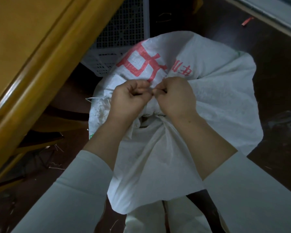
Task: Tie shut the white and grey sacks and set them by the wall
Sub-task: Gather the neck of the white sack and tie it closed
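Left hand [129, 96] and right hand [176, 96] pinch, seemingly, a thin tie [152, 93] at the white sack [217, 91] neck; next, cinch tight.

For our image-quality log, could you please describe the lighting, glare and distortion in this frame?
Head view: dim, floor almost black; glare streak on the wooden edge, which wide-angle distortion slightly bows; white sack, left hand and right hand sharp, the tie they pinch barely resolved.

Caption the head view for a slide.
Left hand and right hand pinch a tie over the gathered neck of the white sack, perforated crate behind.
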`<state>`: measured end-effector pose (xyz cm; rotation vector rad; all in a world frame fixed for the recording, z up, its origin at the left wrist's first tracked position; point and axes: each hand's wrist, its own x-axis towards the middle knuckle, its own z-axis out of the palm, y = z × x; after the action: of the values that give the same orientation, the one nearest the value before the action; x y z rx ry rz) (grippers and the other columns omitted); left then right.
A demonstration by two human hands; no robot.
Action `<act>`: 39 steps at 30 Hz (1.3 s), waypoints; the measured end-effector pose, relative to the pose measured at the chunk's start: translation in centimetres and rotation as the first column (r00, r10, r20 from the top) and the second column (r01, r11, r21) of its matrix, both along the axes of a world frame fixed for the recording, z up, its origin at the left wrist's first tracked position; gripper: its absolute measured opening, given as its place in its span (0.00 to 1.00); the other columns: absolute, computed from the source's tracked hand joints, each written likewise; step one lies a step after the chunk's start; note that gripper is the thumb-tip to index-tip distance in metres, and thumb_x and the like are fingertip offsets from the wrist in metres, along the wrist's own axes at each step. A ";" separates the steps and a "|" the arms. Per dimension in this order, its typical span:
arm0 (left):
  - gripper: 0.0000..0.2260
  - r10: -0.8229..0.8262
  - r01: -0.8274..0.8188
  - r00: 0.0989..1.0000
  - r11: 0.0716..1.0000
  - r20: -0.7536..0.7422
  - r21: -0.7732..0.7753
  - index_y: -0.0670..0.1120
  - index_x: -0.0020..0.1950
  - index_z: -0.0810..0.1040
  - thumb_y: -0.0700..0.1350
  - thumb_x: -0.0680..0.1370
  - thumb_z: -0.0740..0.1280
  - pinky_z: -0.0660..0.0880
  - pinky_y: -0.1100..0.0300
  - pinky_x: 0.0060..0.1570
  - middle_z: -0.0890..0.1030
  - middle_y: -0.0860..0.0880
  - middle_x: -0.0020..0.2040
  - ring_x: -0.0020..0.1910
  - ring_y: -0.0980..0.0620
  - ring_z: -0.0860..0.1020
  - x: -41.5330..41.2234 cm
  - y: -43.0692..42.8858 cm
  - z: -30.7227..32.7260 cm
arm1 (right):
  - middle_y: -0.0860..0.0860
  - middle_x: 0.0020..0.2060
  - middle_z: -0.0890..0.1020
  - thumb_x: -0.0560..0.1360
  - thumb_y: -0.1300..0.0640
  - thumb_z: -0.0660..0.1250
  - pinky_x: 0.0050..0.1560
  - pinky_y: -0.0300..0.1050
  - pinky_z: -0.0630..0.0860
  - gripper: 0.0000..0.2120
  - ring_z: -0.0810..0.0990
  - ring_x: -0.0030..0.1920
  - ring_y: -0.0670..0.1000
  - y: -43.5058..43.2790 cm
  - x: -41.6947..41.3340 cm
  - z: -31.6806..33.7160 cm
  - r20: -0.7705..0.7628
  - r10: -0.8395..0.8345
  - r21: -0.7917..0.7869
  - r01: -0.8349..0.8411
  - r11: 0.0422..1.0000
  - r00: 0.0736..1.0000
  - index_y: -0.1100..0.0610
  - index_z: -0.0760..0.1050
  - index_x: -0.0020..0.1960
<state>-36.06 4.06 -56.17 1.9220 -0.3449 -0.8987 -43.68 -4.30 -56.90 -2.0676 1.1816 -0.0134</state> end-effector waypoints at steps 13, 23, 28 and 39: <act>0.06 -0.098 0.050 0.966 0.978 0.237 0.201 0.47 0.45 0.84 0.46 0.72 0.69 0.78 0.52 0.50 0.84 0.48 0.43 0.46 0.49 0.81 -1.2 0.0 -0.1 | 0.53 0.48 0.83 0.74 0.58 0.65 0.45 0.40 0.71 0.08 0.80 0.50 0.53 0.5 -0.3 0.0 0.055 -0.156 0.128 0.148 0.981 0.986 0.56 0.81 0.49; 0.11 -0.131 0.019 0.888 0.968 0.441 0.248 0.47 0.45 0.81 0.52 0.72 0.63 0.76 0.51 0.48 0.83 0.46 0.45 0.48 0.46 0.80 -1.4 0.2 -1.3 | 0.52 0.46 0.83 0.75 0.58 0.61 0.42 0.39 0.66 0.09 0.78 0.48 0.51 1.8 0.0 0.2 0.114 -0.077 -0.023 0.080 0.996 0.990 0.55 0.80 0.50; 0.12 -0.003 -0.084 0.796 0.990 0.605 0.116 0.43 0.40 0.83 0.48 0.71 0.62 0.76 0.52 0.41 0.84 0.43 0.38 0.40 0.42 0.79 -2.4 0.1 -2.6 | 0.50 0.49 0.83 0.76 0.55 0.62 0.44 0.38 0.66 0.10 0.79 0.51 0.50 1.3 0.5 0.2 0.137 -0.101 0.013 0.100 0.995 0.985 0.54 0.80 0.53; 0.15 -0.059 -0.022 0.766 0.993 0.640 0.118 0.41 0.39 0.82 0.49 0.73 0.60 0.77 0.50 0.44 0.83 0.42 0.38 0.43 0.43 0.78 -2.0 0.0 -3.2 | 0.51 0.31 0.79 0.73 0.61 0.68 0.43 0.47 0.77 0.06 0.76 0.31 0.49 -0.1 0.5 -0.5 0.294 -0.174 0.247 0.101 0.964 0.940 0.62 0.83 0.44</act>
<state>-38.07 4.11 -59.42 2.3075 -0.7290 -0.2314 -43.15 -4.44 -57.39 -1.7027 1.0731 -0.2539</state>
